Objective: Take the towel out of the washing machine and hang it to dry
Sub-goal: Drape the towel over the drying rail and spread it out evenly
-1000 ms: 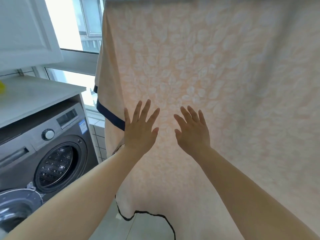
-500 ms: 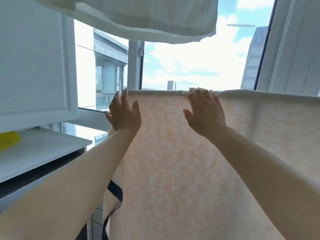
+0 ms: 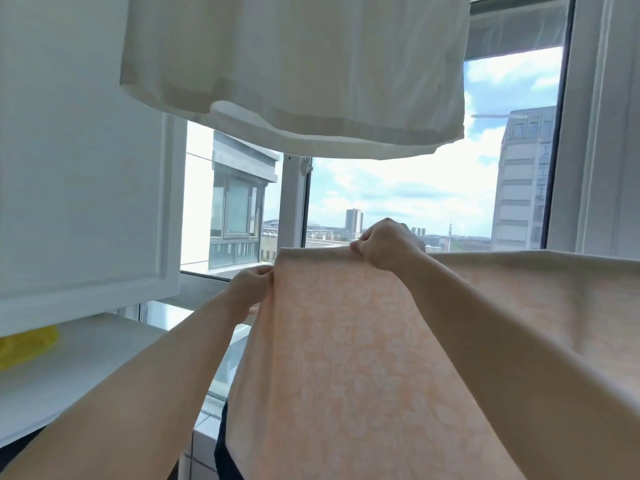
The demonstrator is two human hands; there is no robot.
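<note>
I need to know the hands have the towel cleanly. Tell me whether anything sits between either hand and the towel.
Nothing visible does. The left hand pinches the peach towel at its left edge, and the right hand grips its top fold directly. The white cloth hangs above, clear of both.

Bright window point(image 3: 415, 202), white cabinet point(image 3: 79, 168), white shelf point(image 3: 86, 368).

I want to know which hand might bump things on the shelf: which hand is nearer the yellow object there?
Left. The left hand grips the towel's left edge, on the side towards the yellow object. The right hand grips the towel's top edge, farther right.
</note>
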